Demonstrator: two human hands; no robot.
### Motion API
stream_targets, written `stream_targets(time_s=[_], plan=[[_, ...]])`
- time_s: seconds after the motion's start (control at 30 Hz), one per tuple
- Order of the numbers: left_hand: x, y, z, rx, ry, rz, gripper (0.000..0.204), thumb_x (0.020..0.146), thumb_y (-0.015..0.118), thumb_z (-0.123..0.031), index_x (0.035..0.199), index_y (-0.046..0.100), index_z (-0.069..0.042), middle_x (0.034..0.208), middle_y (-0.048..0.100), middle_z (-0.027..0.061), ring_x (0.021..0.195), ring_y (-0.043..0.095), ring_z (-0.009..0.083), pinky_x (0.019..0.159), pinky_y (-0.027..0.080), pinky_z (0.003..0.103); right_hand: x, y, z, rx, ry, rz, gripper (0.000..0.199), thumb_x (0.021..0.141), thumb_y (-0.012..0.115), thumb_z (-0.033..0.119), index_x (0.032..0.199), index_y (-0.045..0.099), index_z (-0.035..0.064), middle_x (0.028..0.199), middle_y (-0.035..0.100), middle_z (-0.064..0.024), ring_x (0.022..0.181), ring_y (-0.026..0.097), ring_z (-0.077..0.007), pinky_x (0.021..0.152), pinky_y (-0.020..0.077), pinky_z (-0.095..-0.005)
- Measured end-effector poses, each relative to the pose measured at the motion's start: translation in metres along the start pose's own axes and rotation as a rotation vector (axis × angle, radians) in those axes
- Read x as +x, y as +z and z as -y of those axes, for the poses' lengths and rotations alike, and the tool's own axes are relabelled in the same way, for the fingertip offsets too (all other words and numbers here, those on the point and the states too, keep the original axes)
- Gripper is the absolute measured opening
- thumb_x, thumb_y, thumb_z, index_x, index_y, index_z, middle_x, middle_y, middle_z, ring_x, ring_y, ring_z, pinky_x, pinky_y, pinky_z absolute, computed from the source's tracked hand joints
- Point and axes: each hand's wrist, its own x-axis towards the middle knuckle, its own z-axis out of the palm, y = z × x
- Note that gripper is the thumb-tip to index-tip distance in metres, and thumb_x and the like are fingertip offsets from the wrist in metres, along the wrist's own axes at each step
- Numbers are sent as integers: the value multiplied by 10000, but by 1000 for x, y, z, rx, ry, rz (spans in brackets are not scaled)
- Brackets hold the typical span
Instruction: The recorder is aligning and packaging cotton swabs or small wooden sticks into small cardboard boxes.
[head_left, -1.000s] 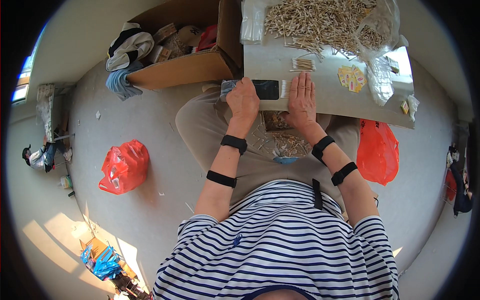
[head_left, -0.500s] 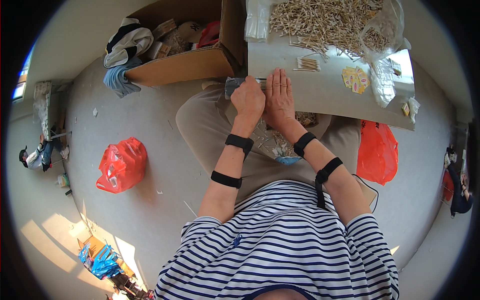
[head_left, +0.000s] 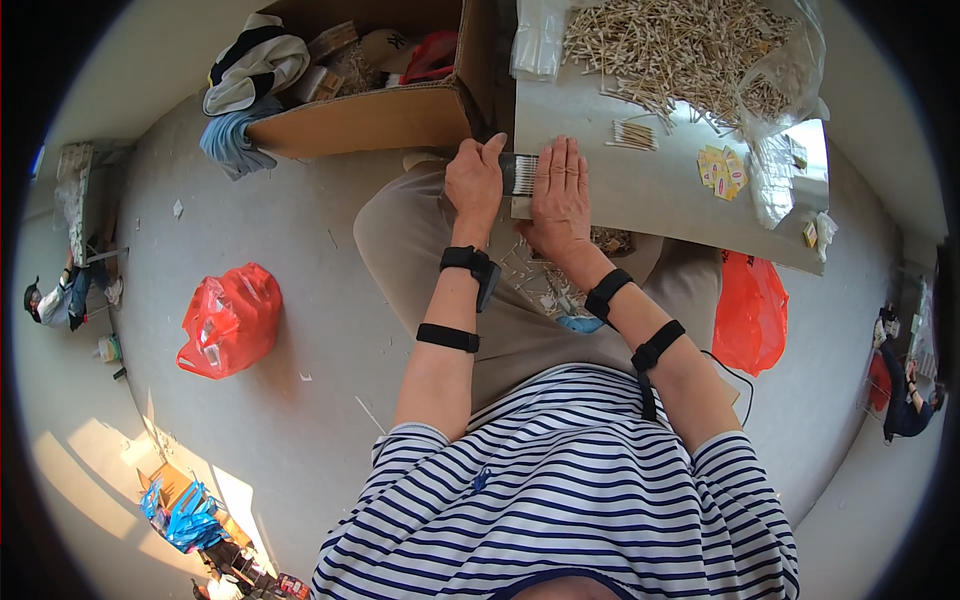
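Observation:
At the left edge of the metal-topped table (head_left: 660,200), my left hand (head_left: 473,182) is closed on a small see-through plastic bag (head_left: 507,173), which looks dark there. Most of the bag is hidden by the fingers. A neat row of cotton swabs (head_left: 525,175) lies between my two hands; whether it sits inside the bag I cannot tell. My right hand (head_left: 560,195) lies flat over the right end of that row, fingers stretched out. A smaller bunch of cotton swabs (head_left: 634,135) rests on the tabletop to the right.
A big heap of loose swabs (head_left: 680,55) covers the table's far side, by clear bags (head_left: 540,40) and yellow cards (head_left: 721,172). An open cardboard box (head_left: 370,125) stands far left. Red bags (head_left: 232,320) flank my legs. Two people are seated at the far sides.
My left hand has shifted left, away from my right hand, baring more of the swab row. The dark film now shows between hand and row. My right hand stays flat; the view has shifted slightly.

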Motion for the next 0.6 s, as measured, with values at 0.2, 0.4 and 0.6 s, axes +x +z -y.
stream_targets(time_s=[0.2,0.4,0.6], plan=[[-2,3,-7,57,-90,79,563,991,598,-565,866,693,-24,864,688,250,857,642,491,784,509,534,1,4,2,8,-11,-41,1344,597,947,322,1581,146,-120,1661,150,-348,1563,139,-512,1278,146,-565],[-1,6,-1,38,-56,46,554,986,611,-553,842,696,-25,842,679,252,855,645,489,771,507,538,3,4,7,60,-10,-51,1369,592,952,395,1576,153,-122,1649,167,-357,1560,136,-518,1281,139,-566],[-3,10,2,35,-41,48,537,989,613,-534,834,698,-27,845,681,246,842,650,482,755,512,535,5,6,10,83,3,-86,1392,586,955,433,1582,148,-109,1650,159,-363,1560,126,-522,1281,128,-572]])
